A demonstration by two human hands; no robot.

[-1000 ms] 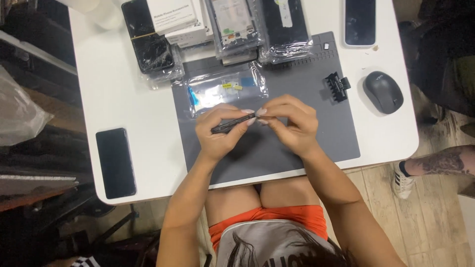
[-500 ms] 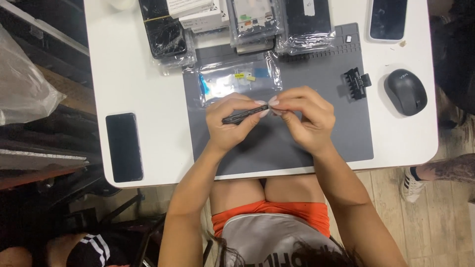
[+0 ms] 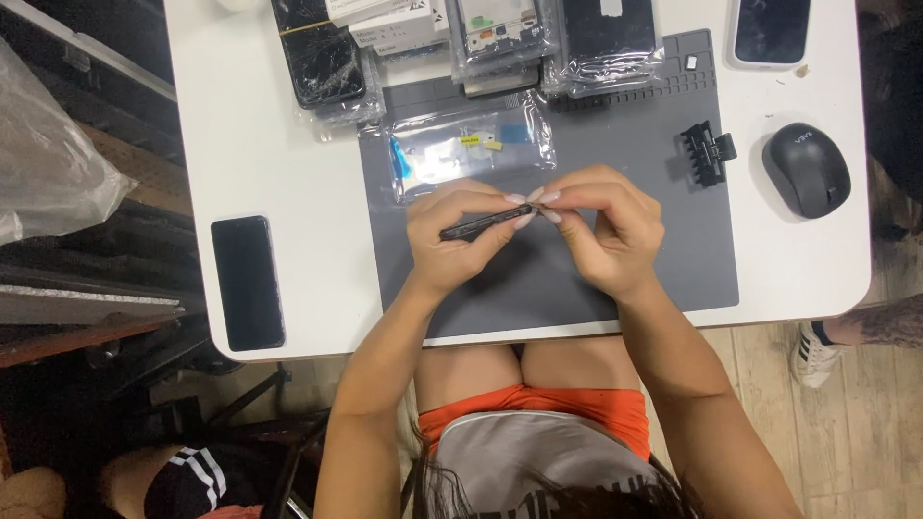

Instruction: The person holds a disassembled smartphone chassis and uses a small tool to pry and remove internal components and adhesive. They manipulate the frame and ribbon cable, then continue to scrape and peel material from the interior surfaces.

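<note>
Left hand (image 3: 452, 240) fingers (image 3: 514, 210) pinched on a thin dark tool (image 3: 471, 228), held level above the grey mat (image 3: 663, 250). Right hand (image 3: 611, 231) fingers (image 3: 553, 197) clenched at the tool's right tip, touching the left fingertips. Clear plastic bag (image 3: 471, 149) just behind the hands. Black clip (image 3: 707, 154) and mouse (image 3: 806, 168) to the right, dark phone (image 3: 247, 281) left on the white bench (image 3: 260, 144).

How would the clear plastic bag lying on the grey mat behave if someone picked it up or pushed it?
The clear bag looks thin and crinkled, so probably floppy and light. Its glossy film would likely slide easily over the grey mat. Flat, so unlikely to roll.
</note>
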